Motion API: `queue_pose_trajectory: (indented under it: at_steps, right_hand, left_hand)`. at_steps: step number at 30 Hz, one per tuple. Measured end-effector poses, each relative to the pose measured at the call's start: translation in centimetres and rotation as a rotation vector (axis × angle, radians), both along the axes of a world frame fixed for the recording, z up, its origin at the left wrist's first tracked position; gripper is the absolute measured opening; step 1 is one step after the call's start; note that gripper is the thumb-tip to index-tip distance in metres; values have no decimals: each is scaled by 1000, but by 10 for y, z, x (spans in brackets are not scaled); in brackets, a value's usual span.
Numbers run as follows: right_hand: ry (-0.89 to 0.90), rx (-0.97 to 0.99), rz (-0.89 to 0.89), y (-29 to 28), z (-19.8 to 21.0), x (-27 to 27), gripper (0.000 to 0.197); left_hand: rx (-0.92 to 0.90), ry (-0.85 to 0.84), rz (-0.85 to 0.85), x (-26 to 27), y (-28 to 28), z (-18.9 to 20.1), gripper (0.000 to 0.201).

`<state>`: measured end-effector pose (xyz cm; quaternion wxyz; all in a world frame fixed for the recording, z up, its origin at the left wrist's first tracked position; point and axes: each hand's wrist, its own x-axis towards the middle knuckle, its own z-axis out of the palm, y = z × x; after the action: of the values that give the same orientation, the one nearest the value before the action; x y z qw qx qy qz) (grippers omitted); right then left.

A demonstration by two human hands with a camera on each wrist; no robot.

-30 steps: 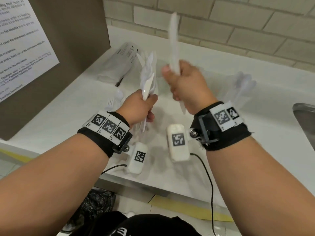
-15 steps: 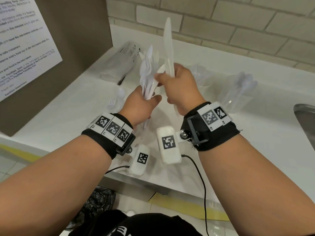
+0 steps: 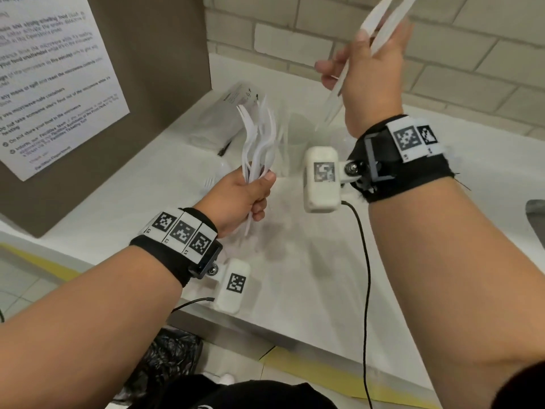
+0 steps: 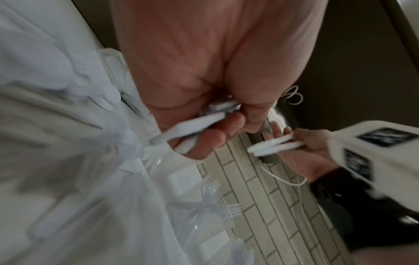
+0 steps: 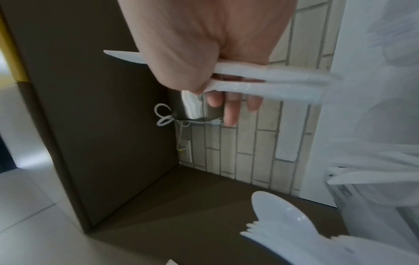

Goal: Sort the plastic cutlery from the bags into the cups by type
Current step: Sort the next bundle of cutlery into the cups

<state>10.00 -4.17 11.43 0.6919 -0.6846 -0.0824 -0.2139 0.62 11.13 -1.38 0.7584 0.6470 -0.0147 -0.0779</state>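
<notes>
Two knives (image 3: 380, 33) had been drawn clear of the bunch (image 3: 258, 143) and raised high, clamped in the right hand (image 3: 371, 75). Left hand (image 3: 239, 199) gripped remaining cutlery above the counter (image 3: 295, 261). Cup (image 3: 298, 143) drop judged next.

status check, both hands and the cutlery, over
Left hand grips mixed cutlery bundle. Right hand raised, holding two knives. Cups behind, unobstructed.
</notes>
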Motion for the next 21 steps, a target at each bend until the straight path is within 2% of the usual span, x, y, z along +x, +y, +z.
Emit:
queue_pose_trajectory:
  at_steps: [2,5,8,13,14,18,21]
  right_hand:
    - [-39,-12,42,15,-9,13,30]
    - [-59,-130,31,34,-25,30,32]
    - [-17,-213,30,45,-44,47,24]
    - [230,-298,62,50,-78,73,17]
    - [265,-339,63,50,-83,76,20]
    - [349,-444,87,44,-85,76,60]
    - [289,-498,24,39,-71,69,66]
  left_hand:
    - [3,6,11,2,6,0,21]
    - [-22,34,40,5,15,-1,18]
    - [-20,44,74,8,22,-2,18]
    - [14,42,108,10,28,-7,18]
    - [18,42,100,10,29,-8,19]
    - [5,46,52,10,27,-7,19]
    - [-18,37,0,10,24,-6,20]
